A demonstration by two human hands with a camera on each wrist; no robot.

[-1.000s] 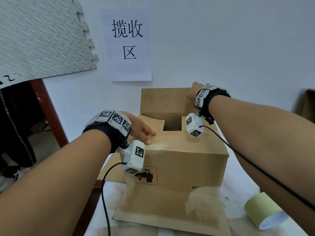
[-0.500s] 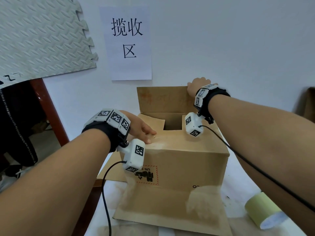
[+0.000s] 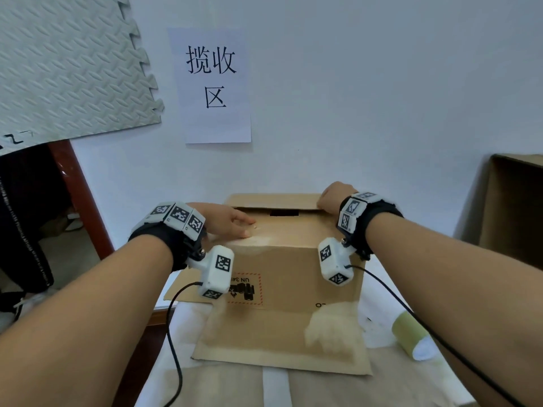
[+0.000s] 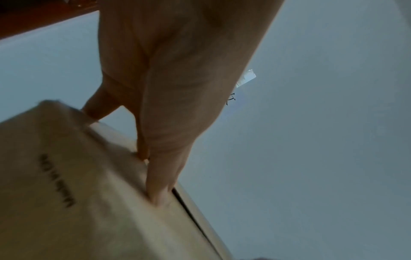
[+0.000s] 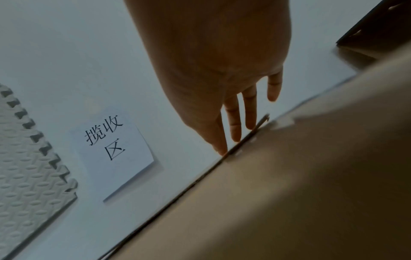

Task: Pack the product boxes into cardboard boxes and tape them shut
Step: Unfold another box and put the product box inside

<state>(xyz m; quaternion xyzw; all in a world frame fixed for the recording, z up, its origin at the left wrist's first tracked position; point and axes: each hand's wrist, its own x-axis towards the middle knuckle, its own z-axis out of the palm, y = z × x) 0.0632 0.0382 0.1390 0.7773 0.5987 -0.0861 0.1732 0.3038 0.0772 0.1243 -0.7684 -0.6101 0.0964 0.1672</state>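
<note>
**Hands press the box flaps down**

The cardboard box (image 3: 289, 268) sits on the table (image 3: 382, 386) by the wall. The left hand (image 3: 226, 220) lies flat on the near flap. The right hand (image 3: 333, 195) pushes the far flap (image 3: 273, 200) down, fingers straight. A tape roll (image 3: 411, 334) lies nearby.

A table (image 3: 382, 362) covered in pale paper is carrying a cardboard box (image 3: 293, 277) at its centre. A pale green tape roll (image 3: 410, 333) is lying on its side at four o'clock, near the box.
</note>
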